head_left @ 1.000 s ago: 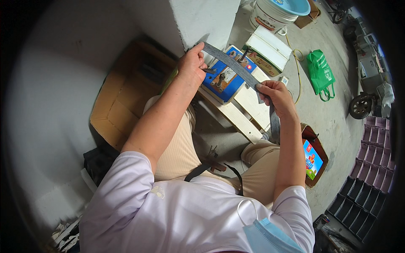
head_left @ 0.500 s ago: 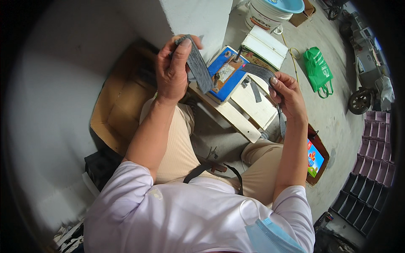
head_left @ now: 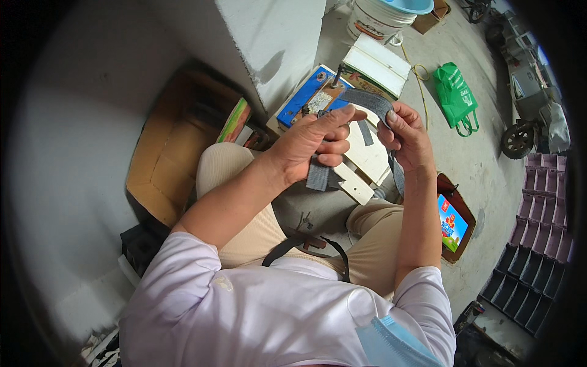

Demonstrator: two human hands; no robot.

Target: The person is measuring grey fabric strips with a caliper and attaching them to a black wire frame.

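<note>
My left hand (head_left: 312, 144) is closed around grey fabric strips (head_left: 317, 175), whose ends hang below its fingers. Its thumb and forefinger point toward my right hand (head_left: 408, 131). That hand pinches a long grey webbing strap (head_left: 367, 98) between thumb and fingers. One end of the strap reaches left over the blue-topped device (head_left: 307, 92), and the rest hangs down past my right wrist. The device carries a rusty metal plate with a post, partly hidden by my left hand. A short grey strip (head_left: 365, 132) lies on the white wooden bench (head_left: 374, 156) beneath my hands.
A white-topped box (head_left: 376, 64) stands beyond the device, with a white bucket (head_left: 373, 23) behind it. A white wall corner (head_left: 269, 55) rises at the left, near an open cardboard box (head_left: 162, 159). On the floor at right are a green bag (head_left: 455, 98) and a colourful box (head_left: 451, 223).
My left hand has come down and right with its grey strips, from beside the wall corner to close by my right hand. The right hand still pinches the strap.
</note>
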